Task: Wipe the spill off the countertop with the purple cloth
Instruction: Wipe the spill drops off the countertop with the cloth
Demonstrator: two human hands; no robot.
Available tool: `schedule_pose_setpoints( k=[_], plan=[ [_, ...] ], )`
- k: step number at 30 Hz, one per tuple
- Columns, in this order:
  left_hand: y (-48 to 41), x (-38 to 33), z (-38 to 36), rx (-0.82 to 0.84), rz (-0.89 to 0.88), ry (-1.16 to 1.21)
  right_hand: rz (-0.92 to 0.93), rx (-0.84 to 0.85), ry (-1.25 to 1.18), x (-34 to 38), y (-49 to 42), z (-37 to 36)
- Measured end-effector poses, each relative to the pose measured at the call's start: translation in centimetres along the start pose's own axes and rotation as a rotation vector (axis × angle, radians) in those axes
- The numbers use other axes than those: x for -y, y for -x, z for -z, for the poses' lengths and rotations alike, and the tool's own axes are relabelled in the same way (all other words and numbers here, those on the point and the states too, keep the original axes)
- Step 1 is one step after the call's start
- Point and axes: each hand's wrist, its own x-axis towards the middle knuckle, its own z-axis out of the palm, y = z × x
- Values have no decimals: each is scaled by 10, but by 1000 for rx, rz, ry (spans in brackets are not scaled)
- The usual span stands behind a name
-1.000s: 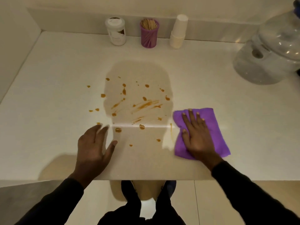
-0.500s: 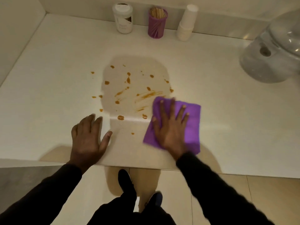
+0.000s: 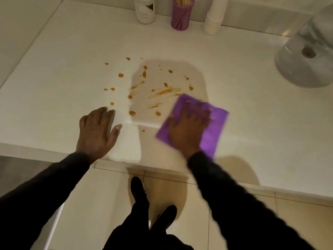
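Orange-brown drops and streaks of the spill (image 3: 163, 91) are scattered over the middle of the white countertop (image 3: 252, 123). The purple cloth (image 3: 215, 127) lies flat at the spill's lower right edge, its far left corner touching the end of the long streak. My right hand (image 3: 187, 129) presses down on the cloth, fingers spread, and looks motion-blurred. My left hand (image 3: 97, 130) rests flat on the counter left of the spill, near the front edge, holding nothing.
Along the back wall stand a white jar (image 3: 145, 9), a purple toothpick holder (image 3: 182, 15) and a stack of paper cups (image 3: 213, 20). A large clear water container (image 3: 306, 56) sits at the far right. My shoes (image 3: 137, 188) stand on the tiled floor below the counter's edge.
My right hand has slid the cloth left from beside the spill onto its right edge, covering the nearest drops. The left hand stayed put. The view tilted down.
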Motion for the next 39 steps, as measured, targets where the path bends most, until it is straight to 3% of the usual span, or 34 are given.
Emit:
schedule_pose_setpoints(
  k=[3, 5, 7, 9, 12, 14, 16, 20, 22, 24, 27, 30, 32, 34, 36, 39],
  plan=[
    [0, -1, 4, 5, -1, -9, 384, 52, 32, 55, 60, -16],
    [0, -2, 5, 7, -1, -10, 560, 81, 45, 39, 70, -14],
    [2, -2, 4, 15, 8, 1, 609, 89, 57, -10, 54, -5],
    [1, -2, 4, 23, 17, 14, 495, 85, 146, -69, 18, 9],
    [0, -1, 4, 31, 15, 18, 175, 95, 146, -126, -48, 39],
    [0, -1, 4, 29, 15, 22, 0, 55, 88, -114, -63, 41],
    [0, -1, 3, 34, 18, 27, -27, 34, 54, -65, -43, 27],
    [1, -1, 4, 28, 17, 27, 459, 43, 76, 24, 60, -13],
    [0, -1, 4, 24, 15, 33, 641, 80, 70, 19, 86, -13],
    [0, 0, 5, 24, 17, 37, 697, 101, 59, -19, 79, -3],
    [0, 0, 4, 27, 24, 36, 557, 100, 135, -99, 32, 21],
    [-1, -1, 5, 39, 21, 42, 208, 33, 123, -146, -33, 45],
    [-1, -1, 6, 45, 20, 45, 15, 2, 101, -129, -58, 45],
    [-1, -2, 6, 48, 18, 46, -48, 0, 70, -82, -56, 36],
    [0, -1, 7, 48, 23, 54, 139, -9, 22, -30, -24, 17],
    [0, -2, 8, 50, 39, 68, 593, 47, 1, 7, 52, -8]
  ],
)
